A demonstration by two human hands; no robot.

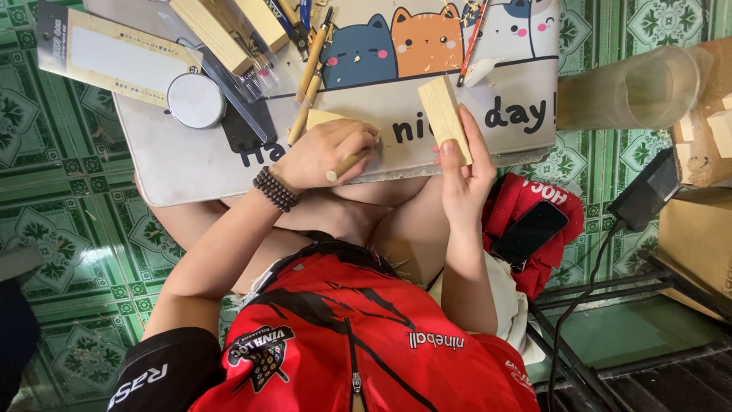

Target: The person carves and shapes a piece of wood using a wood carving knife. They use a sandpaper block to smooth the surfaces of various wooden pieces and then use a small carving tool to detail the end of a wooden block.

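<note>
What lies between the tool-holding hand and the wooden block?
Head view: only bare printed tabletop separates the left hand and its tool from the wooden block in the right hand.

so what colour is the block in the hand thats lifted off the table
Pale, light tan bare wood; the wooden block in the left hand shows best in the head view.

left hand (324, 156) curled, grip closed | right hand (465, 164) raised, grip closed

The left hand (328, 156) is covering most of a wooden-handled tool (347, 164), hiding its working end, and is overlapping a pale wood piece (324, 118). The right hand (465, 172) is hiding the wooden block (444, 118)'s lower end. The top edge is cutting off two wood bars (221, 30); the right edge is cropping a cardboard box (698, 229).
</note>
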